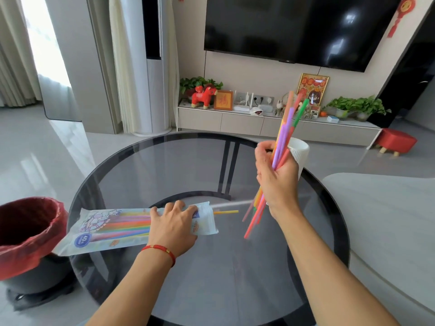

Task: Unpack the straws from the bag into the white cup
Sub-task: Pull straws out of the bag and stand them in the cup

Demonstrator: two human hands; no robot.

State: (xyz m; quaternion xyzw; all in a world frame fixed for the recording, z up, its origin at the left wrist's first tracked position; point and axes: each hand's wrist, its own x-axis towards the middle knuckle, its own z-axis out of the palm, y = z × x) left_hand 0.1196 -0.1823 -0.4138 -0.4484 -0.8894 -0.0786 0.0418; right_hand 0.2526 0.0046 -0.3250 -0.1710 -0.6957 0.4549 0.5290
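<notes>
Head view: the right hand [277,175] is closed round a bundle of thin coloured plastic straws [286,132] held tilted just in front of the ribbed white cup [300,150], none visibly inside it, while the left hand [173,222] presses flat, gripping nothing, on the printed clear plastic bag [113,228], which seems still largely full. One loose yellow straw [226,212] pokes from the bag mouth on the round dark glass table [164,165]; the red-lined bin [26,234] stands clear, so I judge nothing blocks the cup.

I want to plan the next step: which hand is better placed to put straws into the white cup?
Right. The right hand already holds a bundle of straws just beside the white cup. The left hand lies flat on the bag, far from it.
</notes>
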